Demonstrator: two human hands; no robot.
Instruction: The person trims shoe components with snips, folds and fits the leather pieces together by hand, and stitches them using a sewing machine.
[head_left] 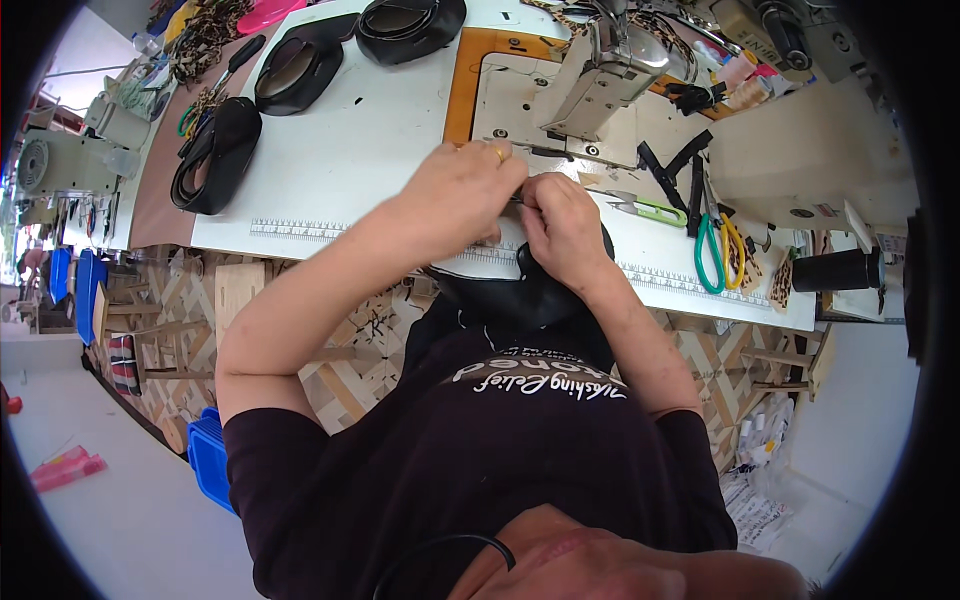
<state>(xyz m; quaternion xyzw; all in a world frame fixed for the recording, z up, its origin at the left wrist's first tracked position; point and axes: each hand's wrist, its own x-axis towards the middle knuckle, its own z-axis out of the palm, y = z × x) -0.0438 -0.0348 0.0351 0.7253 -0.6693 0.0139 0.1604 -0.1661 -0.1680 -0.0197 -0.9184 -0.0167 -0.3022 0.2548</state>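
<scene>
Both my hands are together at the front of the white table, just before the sewing machine. My left hand is closed, its fingertips pinching the edge of a black leather-like piece. My right hand is closed on the same piece close beside, thumb and fingers pressed together. The rest of the piece curves under my hands and hangs over the table edge against my lap. My fingers hide the exact spot they pinch. Green-handled thread snips lie just right of my right hand.
Scissors with green and yellow handles and black strips lie to the right. Bundled black pieces rest at the left and back. A ruler scale runs along the front edge. Thread cones stand back right.
</scene>
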